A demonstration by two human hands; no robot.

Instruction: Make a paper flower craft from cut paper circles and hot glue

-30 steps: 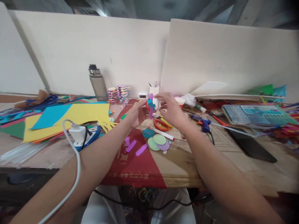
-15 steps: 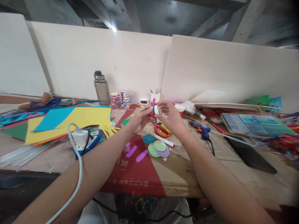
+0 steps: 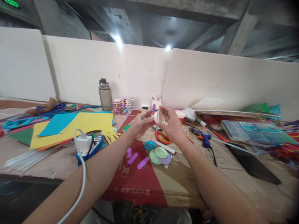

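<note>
A small white paper cup (image 3: 156, 117) is held on its side above the table, between both hands. A purple strip (image 3: 154, 107) sticks up from it. My left hand (image 3: 141, 123) has its fingertips closed on the cup's left side. Thumb and fingers of my right hand (image 3: 172, 122) curve around the right end of the cup. Below them lie orange-handled scissors (image 3: 163, 137), a white marker (image 3: 165, 147) and a round teal piece (image 3: 149, 145). Pale green discs (image 3: 161, 152), a lilac disc (image 3: 165, 160) and loose purple strips (image 3: 143, 162) are nearer me.
Coloured paper sheets (image 3: 93, 123) and a white plug (image 3: 84, 141) with a cable are at the left. A bottle (image 3: 105, 96) and decorated stacks (image 3: 126, 105) stand behind. To the right are a blue glue gun (image 3: 206, 139), a phone (image 3: 251, 163) and a plastic case (image 3: 252, 130).
The view has tilted up, so the table sits lower. The cup has turned slightly in my hands; the teal band and the lower purple strip seen on it before no longer show.
</note>
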